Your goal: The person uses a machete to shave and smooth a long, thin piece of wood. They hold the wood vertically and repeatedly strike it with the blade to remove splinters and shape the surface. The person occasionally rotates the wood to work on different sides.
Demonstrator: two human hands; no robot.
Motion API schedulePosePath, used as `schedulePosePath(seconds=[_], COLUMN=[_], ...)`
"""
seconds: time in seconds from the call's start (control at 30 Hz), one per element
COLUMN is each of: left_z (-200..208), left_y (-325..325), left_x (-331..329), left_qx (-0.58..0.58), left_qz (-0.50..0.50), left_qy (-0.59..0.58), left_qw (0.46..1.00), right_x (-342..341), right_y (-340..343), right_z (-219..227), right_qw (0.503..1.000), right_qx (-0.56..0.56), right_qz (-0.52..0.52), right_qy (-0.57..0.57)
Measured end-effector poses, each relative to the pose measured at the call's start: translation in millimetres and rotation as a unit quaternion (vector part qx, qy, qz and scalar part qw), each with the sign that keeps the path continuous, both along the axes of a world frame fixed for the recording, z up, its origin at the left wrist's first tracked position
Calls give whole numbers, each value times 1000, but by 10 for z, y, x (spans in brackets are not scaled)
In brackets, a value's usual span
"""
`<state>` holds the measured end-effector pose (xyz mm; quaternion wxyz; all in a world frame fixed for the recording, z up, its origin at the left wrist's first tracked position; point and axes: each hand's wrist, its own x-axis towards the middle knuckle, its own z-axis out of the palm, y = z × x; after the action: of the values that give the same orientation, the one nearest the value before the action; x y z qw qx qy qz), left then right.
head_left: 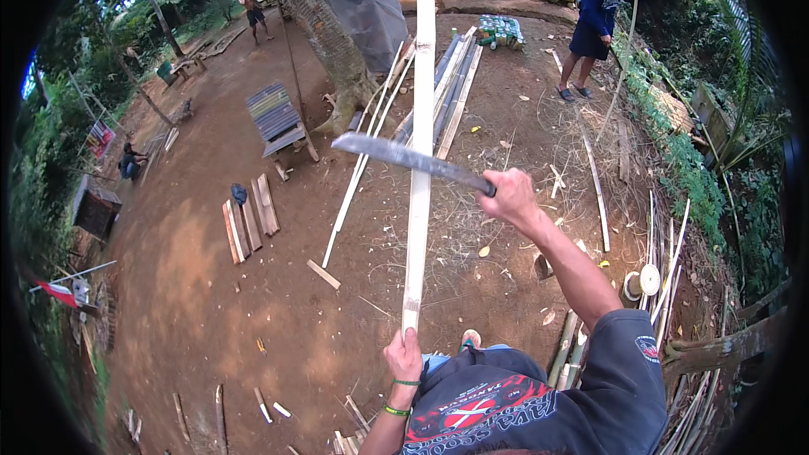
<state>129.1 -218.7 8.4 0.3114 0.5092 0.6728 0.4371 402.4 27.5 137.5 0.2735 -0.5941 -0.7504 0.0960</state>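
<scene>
A long, pale split bamboo strip (pixel 421 93) rises from near my body toward the far side. My left hand (pixel 404 356) is closed round its near end, thumb on top. In my right hand (pixel 511 196) is the dark handle of a machete (pixel 404 157). Its broad grey blade points left and passes across the front of the strip at about mid-length. From this one view I cannot tell whether blade and bamboo touch.
Split bamboo poles (pixel 459 88) lie beyond the strip beside a tree trunk (pixel 316 25). A slatted bamboo bench (pixel 276 118) and several planks (pixel 250 217) are to the left. At far right a person (pixel 597 21) holds a pole. A round-topped wooden piece (pixel 650 279) stands near my right arm.
</scene>
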Motion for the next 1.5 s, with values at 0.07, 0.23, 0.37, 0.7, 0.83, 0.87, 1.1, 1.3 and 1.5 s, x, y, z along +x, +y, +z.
schedulePosePath(seconds=[0.07,0.23,0.37,0.7,0.83,0.87,1.1,1.3,1.5], left_z=[-99,-90,-150,-498,-591,-520,-286,-239,-329], left_y=[8,115,210,-52,-121,-99,-175,-367,-245], left_x=[56,87,31,89,15,-1,-36,-95,-147], left_qx=[-11,-8,0,-11,-55,-60,-66,-108,-113], left_qz=[-1,12,-5,-40,-29,-24,-29,-20,-3], left_qy=[-48,-84,-37,-38,-97,-111,-137,-192,-214], left_qw=[999,996,999,998,993,992,988,975,970], right_x=[165,-159,-427,527,378,249,122,1174,711], right_y=[142,-453,-978,318,182,12,-67,1125,482], right_z=[163,-162,-551,-11,4,-101,-469,292,20], right_qw=[983,998,983,992,999,998,944,965,983], right_qx=[182,-31,-21,118,29,-7,113,32,52], right_qz=[-19,61,173,-1,23,50,258,-243,-130], right_qy=[-8,3,-59,-52,-31,-26,-171,91,115])
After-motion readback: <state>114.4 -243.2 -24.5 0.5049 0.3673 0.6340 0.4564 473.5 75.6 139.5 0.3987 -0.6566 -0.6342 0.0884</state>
